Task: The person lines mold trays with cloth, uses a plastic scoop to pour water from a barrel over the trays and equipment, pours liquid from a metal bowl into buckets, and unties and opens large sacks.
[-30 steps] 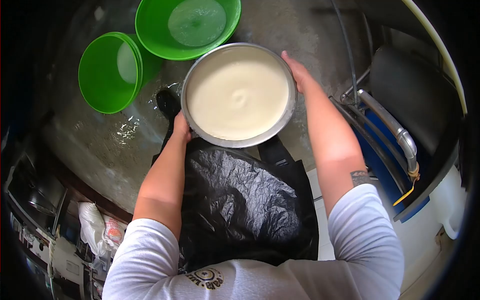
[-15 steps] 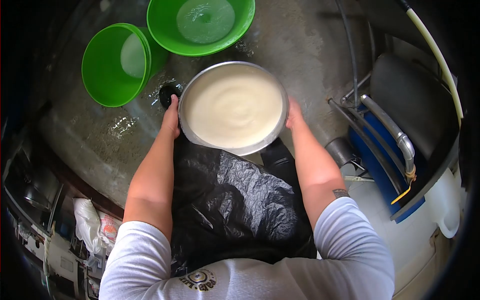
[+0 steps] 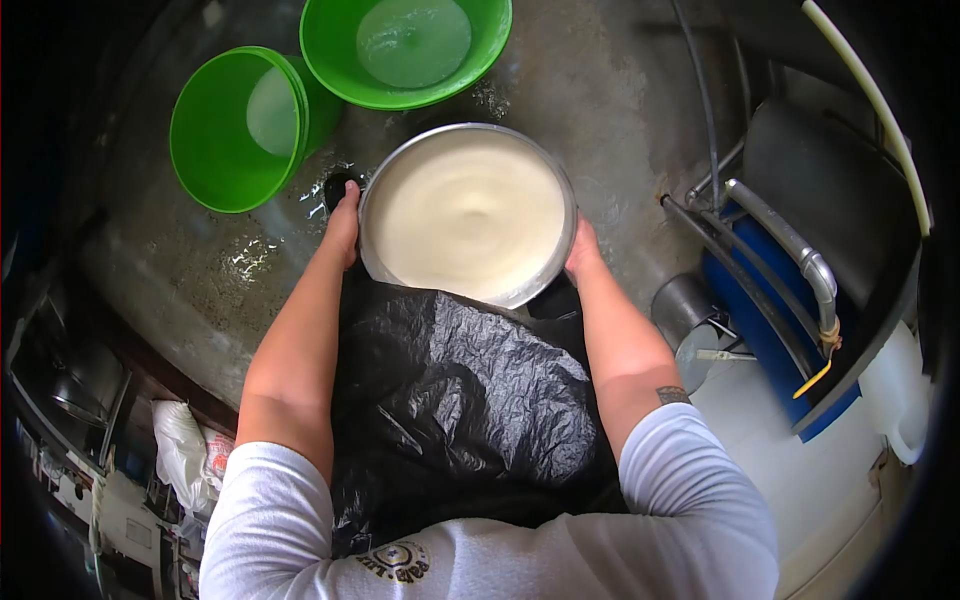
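A wide, round metal pot (image 3: 371,250) is held out in front of my body, filled nearly to its rim with a smooth cream-coloured liquid (image 3: 468,215). My left hand (image 3: 343,228) grips its left side, thumb up near the rim and the other fingers hidden. On the opposite side my right hand (image 3: 582,248) is closed against the wall, its fingers mostly behind the pot. The near rim sits just beyond a black plastic apron (image 3: 480,400) over my front.
Two green buckets, one left (image 3: 215,130) and one farther back (image 3: 330,75), hold pale liquid on the wet concrete floor (image 3: 230,320). At right stand metal pipes (image 3: 790,240), a blue container (image 3: 745,300) and a small metal pot (image 3: 683,303). White bags (image 3: 180,450) lie at lower left.
Both hands keep their hold on the pot. The liquid's surface ripples have shifted and look smoother. The view has shifted slightly, so the buckets and pipes appear a little farther right.
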`<action>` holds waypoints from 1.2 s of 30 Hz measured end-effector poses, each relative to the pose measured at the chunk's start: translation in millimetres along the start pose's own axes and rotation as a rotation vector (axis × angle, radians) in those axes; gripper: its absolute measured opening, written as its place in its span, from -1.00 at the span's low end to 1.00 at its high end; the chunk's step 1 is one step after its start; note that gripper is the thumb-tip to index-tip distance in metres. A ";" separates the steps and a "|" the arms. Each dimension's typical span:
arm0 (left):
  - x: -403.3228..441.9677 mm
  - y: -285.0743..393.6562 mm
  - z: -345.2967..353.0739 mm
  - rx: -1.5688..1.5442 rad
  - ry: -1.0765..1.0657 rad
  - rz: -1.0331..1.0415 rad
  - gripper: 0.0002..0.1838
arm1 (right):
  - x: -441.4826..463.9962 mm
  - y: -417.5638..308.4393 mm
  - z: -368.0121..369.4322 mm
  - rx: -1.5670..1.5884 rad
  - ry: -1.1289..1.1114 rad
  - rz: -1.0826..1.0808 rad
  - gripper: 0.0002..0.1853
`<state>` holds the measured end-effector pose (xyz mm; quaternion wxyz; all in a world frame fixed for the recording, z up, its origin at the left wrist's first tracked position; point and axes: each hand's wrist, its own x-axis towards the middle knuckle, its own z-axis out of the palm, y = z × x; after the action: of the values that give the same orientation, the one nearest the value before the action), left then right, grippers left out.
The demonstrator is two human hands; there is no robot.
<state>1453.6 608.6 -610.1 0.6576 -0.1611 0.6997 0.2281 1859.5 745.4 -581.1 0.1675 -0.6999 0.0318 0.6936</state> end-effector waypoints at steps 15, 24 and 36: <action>-152.8 -7.6 -36.0 0.003 0.081 0.373 -0.21 | -130.4 -71.1 41.9 -0.303 -0.093 -0.205 -0.46; -201.2 14.9 -43.4 0.059 0.164 0.454 -0.34 | -185.8 -90.3 59.7 -0.376 -0.121 -0.266 -0.43; -206.3 46.8 -40.5 0.009 0.187 0.395 -0.34 | -159.8 -107.3 88.8 -0.443 -0.151 -0.355 -0.61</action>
<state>1411.9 611.2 -398.8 0.5331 -0.0386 0.7767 0.3333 1798.1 841.1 -402.2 0.1312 -0.6606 -0.2560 0.6934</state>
